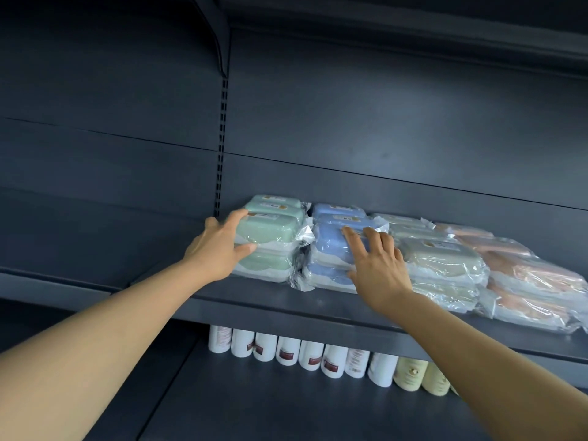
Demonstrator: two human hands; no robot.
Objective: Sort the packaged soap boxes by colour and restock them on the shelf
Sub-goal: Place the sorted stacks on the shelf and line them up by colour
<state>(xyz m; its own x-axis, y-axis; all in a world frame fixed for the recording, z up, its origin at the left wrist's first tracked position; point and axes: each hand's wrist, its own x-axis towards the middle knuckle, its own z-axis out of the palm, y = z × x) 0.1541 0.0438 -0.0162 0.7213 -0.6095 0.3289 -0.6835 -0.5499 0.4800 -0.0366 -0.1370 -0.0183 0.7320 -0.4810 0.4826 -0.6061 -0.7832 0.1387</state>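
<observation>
Green plastic-wrapped soap boxes (270, 230), leftmost on dark metal shelf (286, 300): left hand (216, 246) gripped the stack's front; right hand (375, 265), fingers spread, steadied adjoining blue plastic-wrapped soap boxes (334, 240); squaring advised.

Dark matt metal for the shelf (286, 300), smooth and painted, with a perforated metal upright (221, 148) at the back. Clear, crinkled plastic film, glossy with white glints, around the green soap boxes (270, 230), the blue soap boxes (334, 240), the pale grey-green soap boxes (442, 259) and the peach soap boxes (534, 278). Smooth, soft-sheened plastic beneath the film. Glossy white plastic for the bottles (286, 350) below, paper-looking labels.
</observation>
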